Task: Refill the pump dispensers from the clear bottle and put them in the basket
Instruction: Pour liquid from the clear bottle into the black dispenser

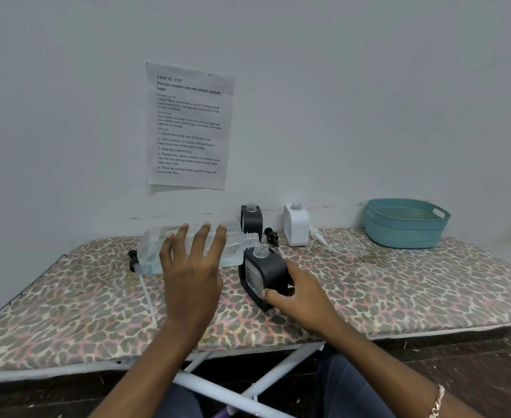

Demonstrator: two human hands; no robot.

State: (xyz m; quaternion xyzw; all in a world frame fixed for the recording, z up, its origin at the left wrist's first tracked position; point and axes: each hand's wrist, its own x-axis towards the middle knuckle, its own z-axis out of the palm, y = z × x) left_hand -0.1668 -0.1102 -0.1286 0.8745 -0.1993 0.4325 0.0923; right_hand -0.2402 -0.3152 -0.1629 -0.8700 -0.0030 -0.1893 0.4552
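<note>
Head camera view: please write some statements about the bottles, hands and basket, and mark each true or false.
1. The left hand holds the clear bottle tipped on its side, neck at the mouth of the black dispenser. True.
2. The right hand lies flat on the board, touching nothing. False: it grips the black dispenser.
3. The white dispenser has its pump on. False: its neck is open, and a white pump lies beside it.
4. The teal basket holds two dispensers. False: none shows in it.
5. A second black dispenser stands open-necked near the wall. True.
</note>
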